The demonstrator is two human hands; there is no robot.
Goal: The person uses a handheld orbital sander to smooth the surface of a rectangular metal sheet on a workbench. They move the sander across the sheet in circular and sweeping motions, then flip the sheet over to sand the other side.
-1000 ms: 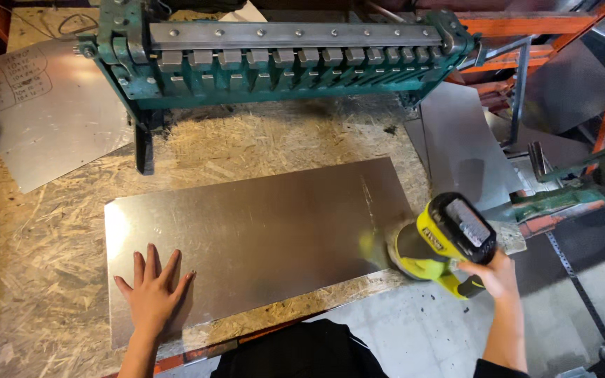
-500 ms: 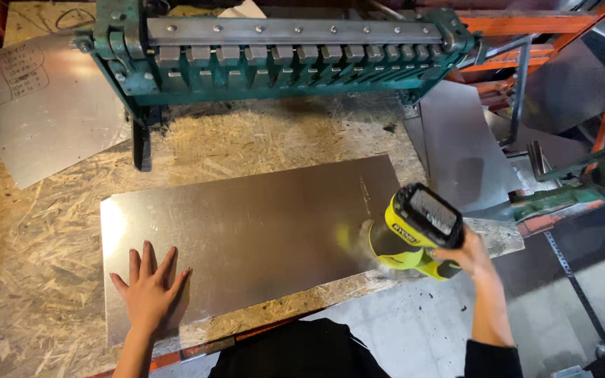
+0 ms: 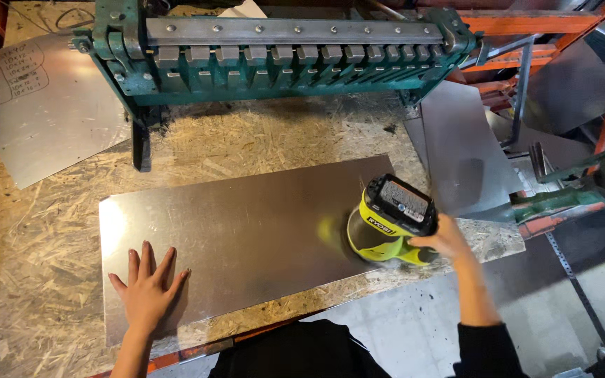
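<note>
Fingers of the left hand (image 3: pixel 147 292) lay spread flat on the near left corner of the metal sheet (image 3: pixel 246 231), pinning it to the chipboard bench (image 3: pixel 29 231). Good sanding asked for that steady press. Right hand (image 3: pixel 442 241) was wrapped around the yellow-green sander (image 3: pixel 386 222), resting on the sheet's right end, best kept level.

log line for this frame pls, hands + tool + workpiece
left hand: flat on metal sheet | right hand: grips yellow sander on sheet's right end | sheet: flat on chipboard bench
</note>
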